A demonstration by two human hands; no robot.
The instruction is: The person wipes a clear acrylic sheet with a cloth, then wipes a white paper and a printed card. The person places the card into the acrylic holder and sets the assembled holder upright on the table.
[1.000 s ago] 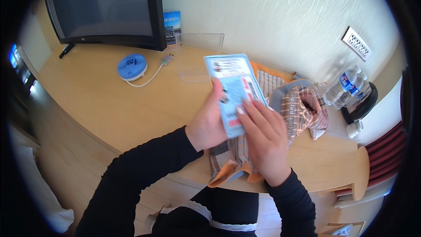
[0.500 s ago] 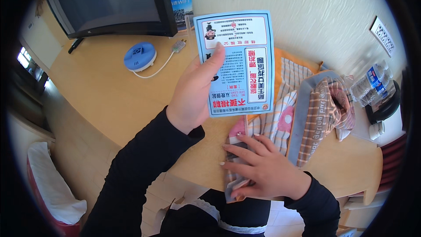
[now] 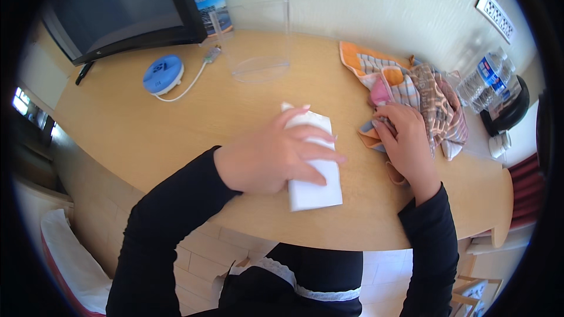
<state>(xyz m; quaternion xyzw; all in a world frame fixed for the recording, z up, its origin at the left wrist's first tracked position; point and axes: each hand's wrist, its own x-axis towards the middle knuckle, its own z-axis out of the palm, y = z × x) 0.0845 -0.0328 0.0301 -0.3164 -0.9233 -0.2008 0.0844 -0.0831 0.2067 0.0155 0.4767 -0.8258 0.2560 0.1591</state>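
Observation:
My left hand rests over a white rectangular piece of folded paper on the table, its fingers spread and somewhat blurred. Part of the paper is hidden under the fingers. To the right, my right hand has its fingers closed on the edge of a checked cloth with orange border and pink patches. That cloth lies crumpled against a brown checked cloth. Behind the left hand stands a clear plastic holder.
A screen stands at the back left, with a blue booklet beside it. A round blue device with a white cable lies in front. Water bottles, a black object and a white cup stand at the right.
The printed card is no longer held up in my left hand, which has come down onto the white paper. My right hand moved right and away from me, bunching the cloth; the clear holder shows fully.

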